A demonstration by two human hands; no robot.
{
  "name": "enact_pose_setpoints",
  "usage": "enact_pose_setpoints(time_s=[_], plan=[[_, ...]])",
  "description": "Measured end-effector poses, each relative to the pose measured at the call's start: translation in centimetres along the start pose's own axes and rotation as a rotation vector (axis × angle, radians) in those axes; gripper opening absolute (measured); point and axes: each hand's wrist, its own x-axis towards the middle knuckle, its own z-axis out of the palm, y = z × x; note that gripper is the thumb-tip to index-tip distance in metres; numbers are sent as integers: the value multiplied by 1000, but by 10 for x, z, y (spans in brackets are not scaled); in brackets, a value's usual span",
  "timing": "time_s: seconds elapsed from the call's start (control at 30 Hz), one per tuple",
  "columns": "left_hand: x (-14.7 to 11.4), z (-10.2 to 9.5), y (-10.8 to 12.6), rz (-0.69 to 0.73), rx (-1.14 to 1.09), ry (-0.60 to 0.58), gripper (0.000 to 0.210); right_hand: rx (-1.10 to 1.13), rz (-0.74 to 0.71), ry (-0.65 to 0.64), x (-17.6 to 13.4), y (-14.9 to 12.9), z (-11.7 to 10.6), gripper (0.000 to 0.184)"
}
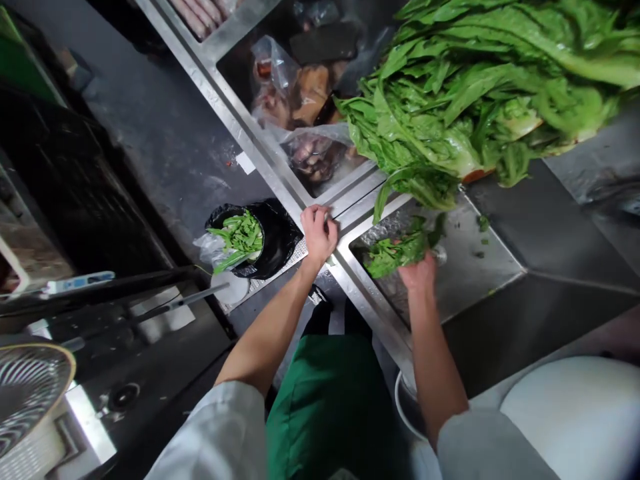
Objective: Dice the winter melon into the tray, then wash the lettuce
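Note:
My left hand (320, 233) is at the steel rim (345, 263) between the two sink basins. Its fingers are curled in, and what they hold, if anything, is hidden. Down in the near sink (480, 250), my right hand (421, 272) is closed around a small bunch of leafy greens (395, 255). Its fingertips are covered by the leaves. A large heap of long-leaf lettuce (450, 100) lies beyond, its lower leaves hanging over the sink edge. Loose leaf scraps (483, 223) stick to the basin.
Left of the sink, a bin lined with a black bag (283, 233) holds green leaves (240, 233). Bagged meat (313, 157) lies in the far basin. A round white lid or tub (575, 413) stands at right, a fan-like round grille (33, 393) at lower left.

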Motion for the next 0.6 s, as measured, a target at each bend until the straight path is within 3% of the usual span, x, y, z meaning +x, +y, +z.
enact_pose_setpoints(time_s=[0.1, 0.17, 0.23, 0.3, 0.37, 0.47, 0.53, 0.6], plan=[[-16, -7, -5, -114, -17, 134, 31, 148, 1, 63, -48, -39, 30, 31], [-49, -21, -17, -262, -17, 223, 31, 204, 8, 6, -82, -61, 68, 27], [-103, -44, -38, -407, -53, 252, 27, 220, 33, -124, -113, -74, 114, 26], [-174, -77, -66, -532, -105, 177, 24, 188, 59, -272, -138, -69, 167, 29], [-253, -115, -96, -690, -111, 77, 22, 109, 61, -402, -155, -41, 226, 34], [-361, -178, -134, -958, -60, -57, 26, -54, 12, -558, -160, 37, 320, 47], [-415, -222, -153, -1090, -17, -180, 24, -169, 3, -633, -147, 99, 379, 57], [-448, -262, -165, -1186, 27, -293, 16, -349, 43, -647, -128, 155, 422, 68]])
